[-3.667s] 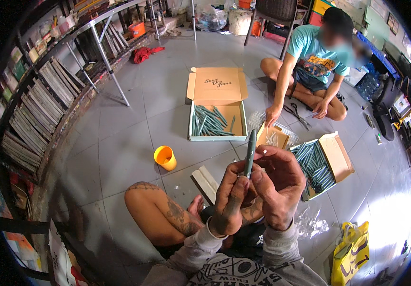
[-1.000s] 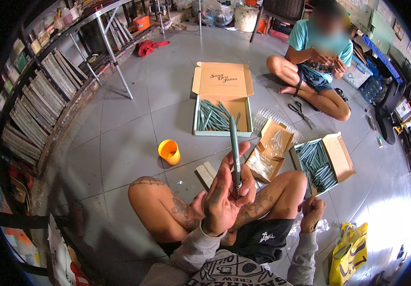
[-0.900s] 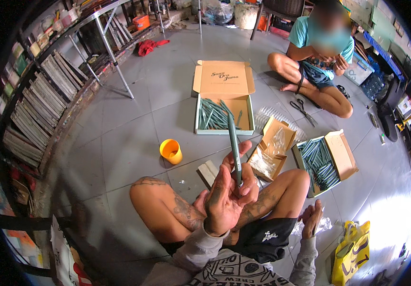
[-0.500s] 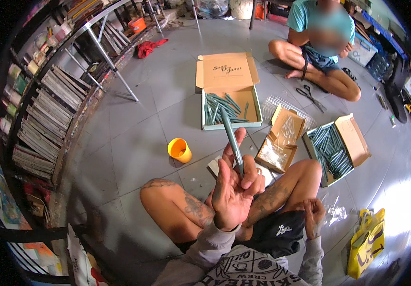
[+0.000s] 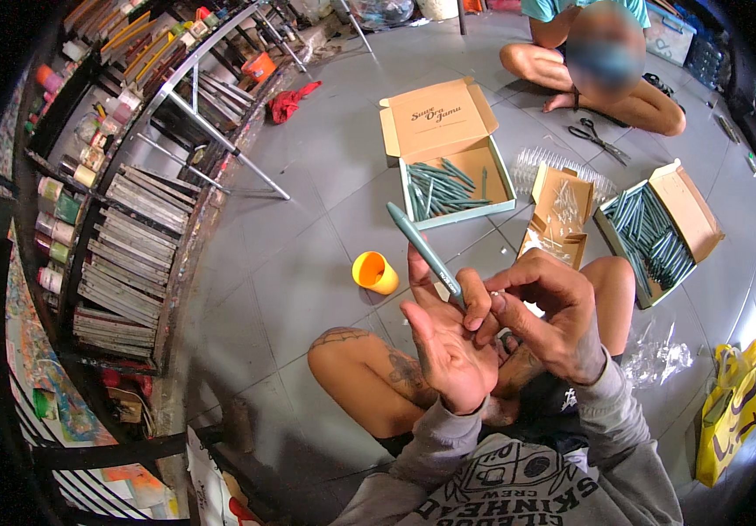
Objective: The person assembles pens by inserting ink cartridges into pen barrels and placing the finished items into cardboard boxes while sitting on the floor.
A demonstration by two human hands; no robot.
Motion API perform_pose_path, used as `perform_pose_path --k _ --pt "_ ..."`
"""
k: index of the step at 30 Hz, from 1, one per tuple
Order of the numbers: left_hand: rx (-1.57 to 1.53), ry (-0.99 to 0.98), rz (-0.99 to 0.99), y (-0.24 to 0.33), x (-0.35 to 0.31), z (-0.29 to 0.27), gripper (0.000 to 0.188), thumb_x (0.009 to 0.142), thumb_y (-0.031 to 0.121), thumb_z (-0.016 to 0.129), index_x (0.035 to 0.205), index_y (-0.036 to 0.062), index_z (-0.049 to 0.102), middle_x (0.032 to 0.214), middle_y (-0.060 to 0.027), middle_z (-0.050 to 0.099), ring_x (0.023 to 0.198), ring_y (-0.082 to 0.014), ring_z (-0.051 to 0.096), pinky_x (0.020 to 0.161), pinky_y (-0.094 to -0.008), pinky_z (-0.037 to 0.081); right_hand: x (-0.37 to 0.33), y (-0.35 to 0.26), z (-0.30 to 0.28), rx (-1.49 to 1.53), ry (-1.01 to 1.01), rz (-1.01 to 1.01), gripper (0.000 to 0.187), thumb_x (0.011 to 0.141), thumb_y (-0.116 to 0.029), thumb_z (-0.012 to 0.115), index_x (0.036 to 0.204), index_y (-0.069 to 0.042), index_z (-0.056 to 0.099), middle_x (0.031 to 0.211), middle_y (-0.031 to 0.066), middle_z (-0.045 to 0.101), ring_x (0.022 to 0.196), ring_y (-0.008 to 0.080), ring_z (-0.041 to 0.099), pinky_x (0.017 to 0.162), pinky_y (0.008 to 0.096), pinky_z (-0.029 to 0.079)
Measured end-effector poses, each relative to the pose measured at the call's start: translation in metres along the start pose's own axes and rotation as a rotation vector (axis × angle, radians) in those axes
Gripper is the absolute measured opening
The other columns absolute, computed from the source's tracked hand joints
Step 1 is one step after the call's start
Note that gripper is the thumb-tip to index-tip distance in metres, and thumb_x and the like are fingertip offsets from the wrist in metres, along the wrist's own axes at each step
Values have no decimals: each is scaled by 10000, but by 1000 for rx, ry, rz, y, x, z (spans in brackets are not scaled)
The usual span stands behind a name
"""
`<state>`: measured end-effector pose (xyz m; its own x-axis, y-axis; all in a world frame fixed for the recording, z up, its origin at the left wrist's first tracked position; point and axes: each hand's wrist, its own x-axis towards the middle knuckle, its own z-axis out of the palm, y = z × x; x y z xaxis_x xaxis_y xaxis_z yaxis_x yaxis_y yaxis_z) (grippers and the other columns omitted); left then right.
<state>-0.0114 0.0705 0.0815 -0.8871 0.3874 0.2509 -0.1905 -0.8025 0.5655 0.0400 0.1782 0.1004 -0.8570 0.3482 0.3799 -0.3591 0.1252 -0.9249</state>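
Note:
A slim grey-green pen (image 5: 423, 249) slants upward between the fingers of my left hand (image 5: 458, 355), whose palm faces up. Close by, my right hand (image 5: 557, 317) has thumb and forefinger pinched together beside the pen's lower end. A tiny pale bit shows at that pinch, too small to name. Beyond my hands, an open teal-edged carton (image 5: 465, 213) holds loose pens of the same colour. A second open box (image 5: 700, 230) at the right is packed with more of them. Between the two stands a small brown box (image 5: 571, 188) with clear plastic pieces.
A yellow cup (image 5: 374, 273) stands on the tiled floor left of my hands. Black scissors (image 5: 598, 142) lie near another person's legs (image 5: 636, 110). Clear plastic wrap (image 5: 661, 358) and a yellow bag (image 5: 728, 416) are at the right. Shelves (image 5: 132, 272) line the left.
My right hand has come up from beside my right thigh to the pen's lower end, its fingers pinched. The pen stays in my left hand, now tilted further left. The view has shifted.

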Motion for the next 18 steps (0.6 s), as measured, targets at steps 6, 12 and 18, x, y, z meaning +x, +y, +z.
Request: perform_pose_path --k 6,12,18 --pt "29 25 24 -3 -3 -13 618 1083 575 227 1583 219 295 789 -7 372 611 -100 286 584 -217 300 6 2 2 42 -106 83 109 979 -52 625 1024 47 625 858 109 670 748 159 709 672 289 559" --pt "-16 15 -21 0 -5 -10 575 1084 568 229 1538 240 359 819 -26 383 633 -116 330 603 -230 321 -2 8 5 171 -53 238 138 1031 -98 582 1046 40 574 853 91 662 743 151 679 678 295 555" --pt "-14 -37 -4 -3 -4 -10 587 1081 578 215 1563 260 321 830 -23 381 633 -123 339 615 -256 336 -6 10 -6 82 -28 162 186 1040 -156 592 1051 30 579 879 109 674 864 134 655 780 282 524"
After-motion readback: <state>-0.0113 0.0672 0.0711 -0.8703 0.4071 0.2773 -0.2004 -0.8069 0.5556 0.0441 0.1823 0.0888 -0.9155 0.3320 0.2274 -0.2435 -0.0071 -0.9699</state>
